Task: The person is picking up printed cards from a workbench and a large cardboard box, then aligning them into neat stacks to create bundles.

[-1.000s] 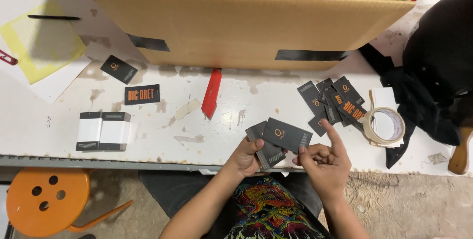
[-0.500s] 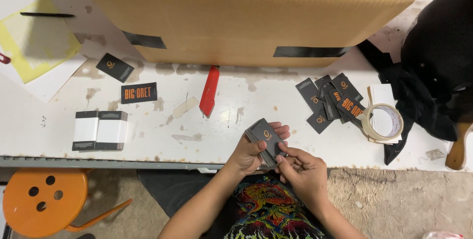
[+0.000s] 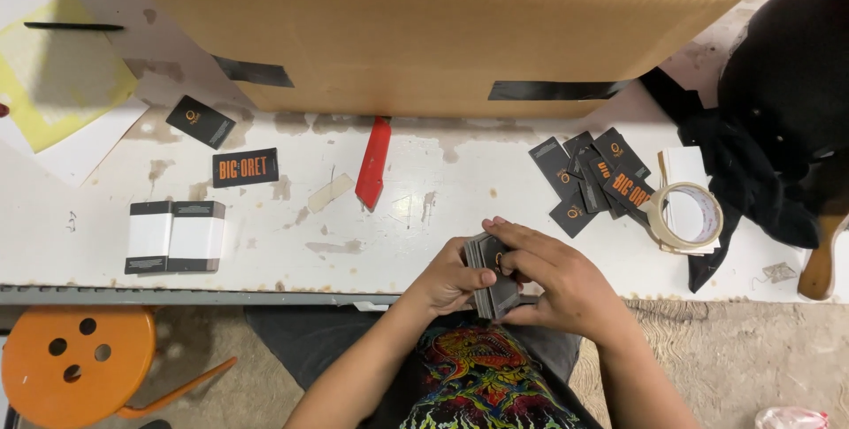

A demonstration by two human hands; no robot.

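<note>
**At the near edge of the counter: stack of dark cards squared between two hands**

Near edge of the white counter (image 3: 80,234), centre of view: stack of dark cards (image 3: 492,277), gripped from both sides. Left hand (image 3: 453,280) under and behind the stack, thumb against its left face, grip closed on the cards. Right hand (image 3: 566,283) wrapped over the front and right side, fingers (image 3: 522,239) curled across the top edge, grip likewise closed on the same stack. Stack held on edge, slightly tilted, just above the counter's near rim and over the lap.

Far side: large cardboard box (image 3: 424,31), open at the top, strips of black tape on its front wall, more dark cards with orange print inside. Just in front of the box, a red utility knife (image 3: 373,162) lying flat, pointing near-left. Right of centre, a loose heap of dark tags (image 3: 594,180), fanned and overlapping, touching a roll of clear tape (image 3: 685,217). Further right, black cloth (image 3: 778,119) draped over the counter's edge.

Left half: one dark tag with orange lettering (image 3: 245,167) lying flat, a smaller dark card (image 3: 201,121) beyond it at an angle, and two white-banded bundles (image 3: 173,236) side by side nearer the rim. Far left, yellow paper (image 3: 62,84) with a black pen (image 3: 72,26) lying beyond it. Below the counter, at lower left, an orange stool (image 3: 75,363) on the floor.
</note>
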